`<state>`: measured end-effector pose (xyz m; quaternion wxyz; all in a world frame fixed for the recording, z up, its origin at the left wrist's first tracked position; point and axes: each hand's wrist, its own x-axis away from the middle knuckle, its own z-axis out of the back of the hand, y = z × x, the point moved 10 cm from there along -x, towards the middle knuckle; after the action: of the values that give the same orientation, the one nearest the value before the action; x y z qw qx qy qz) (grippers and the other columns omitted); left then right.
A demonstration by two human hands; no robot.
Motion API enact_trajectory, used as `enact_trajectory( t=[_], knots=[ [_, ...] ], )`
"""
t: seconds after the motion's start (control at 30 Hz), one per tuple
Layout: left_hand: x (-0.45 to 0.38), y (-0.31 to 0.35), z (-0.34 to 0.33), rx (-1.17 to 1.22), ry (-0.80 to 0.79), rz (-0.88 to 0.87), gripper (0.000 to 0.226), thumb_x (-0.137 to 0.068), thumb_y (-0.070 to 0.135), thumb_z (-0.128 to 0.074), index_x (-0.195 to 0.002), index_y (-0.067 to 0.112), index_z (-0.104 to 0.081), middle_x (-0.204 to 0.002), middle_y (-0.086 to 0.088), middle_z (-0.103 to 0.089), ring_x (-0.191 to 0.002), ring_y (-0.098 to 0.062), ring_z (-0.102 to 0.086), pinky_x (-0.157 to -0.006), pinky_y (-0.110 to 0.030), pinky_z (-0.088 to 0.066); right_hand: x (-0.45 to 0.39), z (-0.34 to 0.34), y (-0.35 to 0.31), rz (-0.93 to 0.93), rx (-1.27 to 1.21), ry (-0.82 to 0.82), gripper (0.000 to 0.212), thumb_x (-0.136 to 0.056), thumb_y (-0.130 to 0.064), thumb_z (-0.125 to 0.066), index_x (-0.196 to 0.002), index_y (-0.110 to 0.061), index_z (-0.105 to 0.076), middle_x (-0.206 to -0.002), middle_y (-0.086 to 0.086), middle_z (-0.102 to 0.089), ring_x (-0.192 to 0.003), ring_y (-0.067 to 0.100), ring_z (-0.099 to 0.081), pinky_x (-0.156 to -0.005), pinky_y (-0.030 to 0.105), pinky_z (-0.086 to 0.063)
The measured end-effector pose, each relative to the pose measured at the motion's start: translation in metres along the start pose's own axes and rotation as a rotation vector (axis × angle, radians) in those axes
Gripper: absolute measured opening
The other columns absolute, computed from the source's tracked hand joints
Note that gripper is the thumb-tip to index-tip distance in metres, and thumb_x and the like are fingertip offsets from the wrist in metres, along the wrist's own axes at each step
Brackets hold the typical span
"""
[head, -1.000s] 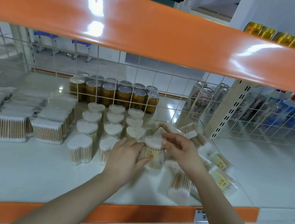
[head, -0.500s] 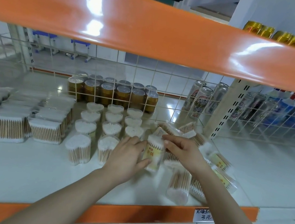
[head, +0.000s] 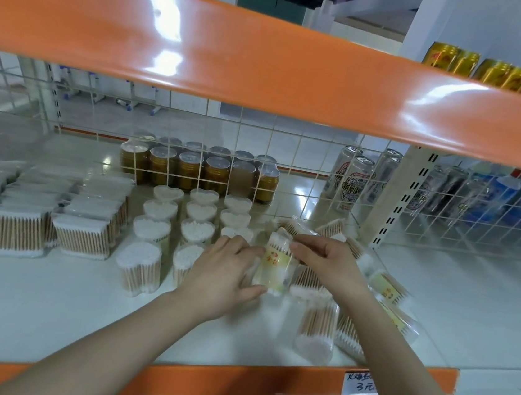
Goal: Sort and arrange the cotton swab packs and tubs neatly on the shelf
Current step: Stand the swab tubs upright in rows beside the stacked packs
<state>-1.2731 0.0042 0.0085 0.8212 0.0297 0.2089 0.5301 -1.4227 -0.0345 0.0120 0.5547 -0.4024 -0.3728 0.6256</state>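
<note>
Yellow-labelled swab tub point(head: 275, 265) gripped between left hand point(head: 222, 277) and right hand point(head: 326, 260), just right of heart-shaped tubs point(head: 199, 223). Long axis near upright, top tilted away. White shelf point(head: 45, 309), orange-edged, wire-grid back point(head: 258, 151).

The tub point(head: 274, 265) I hold is a clear cylinder of swabs with a yellow label, tilted, just right of the heart-shaped tubs point(head: 199, 223) standing in rows. Flat packs point(head: 81, 235) stand stacked at left; loose packs point(head: 316, 327) lie jumbled at right.
</note>
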Motion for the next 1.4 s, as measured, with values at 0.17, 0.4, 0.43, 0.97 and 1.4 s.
enact_trajectory(
  t=[0.17,0.4,0.43,0.97,1.4],
  knots=[
    [-0.001,-0.007,0.002,0.014,0.000,0.025,0.065,-0.084,0.060,-0.048,-0.140,0.028,-0.036,-0.130,0.005,-0.043,-0.116,-0.013,-0.037,-0.092,-0.022,-0.029,-0.010,0.003,-0.005,-0.014,-0.002,0.034,0.008,-0.082,-0.026,-0.068,-0.088,-0.022,-0.069,-0.084,-0.006,-0.070,-0.077,0.007,-0.065,-0.080,0.025,-0.053],
    [-0.004,-0.031,0.003,-0.046,-0.019,0.111,0.072,-0.078,0.065,-0.019,-0.134,0.028,-0.044,-0.132,0.006,-0.045,-0.121,-0.015,-0.038,-0.096,-0.026,-0.030,-0.031,0.010,-0.002,-0.047,0.100,0.050,0.035,-0.081,-0.035,-0.068,-0.109,-0.015,-0.066,-0.104,0.001,-0.067,-0.096,0.017,-0.062,-0.082,0.029,-0.051],
    [-0.005,-0.034,0.005,-0.050,-0.016,0.119,0.058,-0.087,0.057,-0.029,-0.134,0.027,-0.045,-0.132,0.005,-0.045,-0.121,-0.016,-0.038,-0.096,-0.027,-0.030,-0.036,0.010,-0.002,-0.049,0.120,0.050,0.041,-0.081,-0.035,-0.068,-0.116,-0.014,-0.063,-0.109,0.002,-0.066,-0.100,0.018,-0.061,-0.083,0.030,-0.050],
    [-0.035,-0.066,0.000,-0.083,-0.078,0.198,0.041,-0.098,0.033,-0.033,-0.137,0.022,-0.043,-0.142,0.003,-0.041,-0.132,-0.016,-0.032,-0.107,-0.029,-0.023,-0.103,-0.012,-0.028,0.150,0.391,0.024,0.047,-0.080,-0.022,-0.067,-0.123,-0.008,-0.055,-0.101,-0.002,-0.056,-0.083,0.010,-0.053,-0.060,0.012,-0.039],
    [-0.040,-0.068,-0.012,-0.066,-0.130,0.187,0.045,-0.100,0.035,-0.031,-0.144,0.024,-0.031,-0.152,0.006,-0.026,-0.140,-0.010,-0.018,-0.109,-0.021,-0.012,-0.137,-0.041,-0.027,0.198,0.514,0.021,0.047,-0.077,-0.026,-0.065,-0.119,-0.005,-0.057,-0.113,0.010,-0.055,-0.094,0.020,-0.055,-0.076,0.029,-0.048]
  ],
)
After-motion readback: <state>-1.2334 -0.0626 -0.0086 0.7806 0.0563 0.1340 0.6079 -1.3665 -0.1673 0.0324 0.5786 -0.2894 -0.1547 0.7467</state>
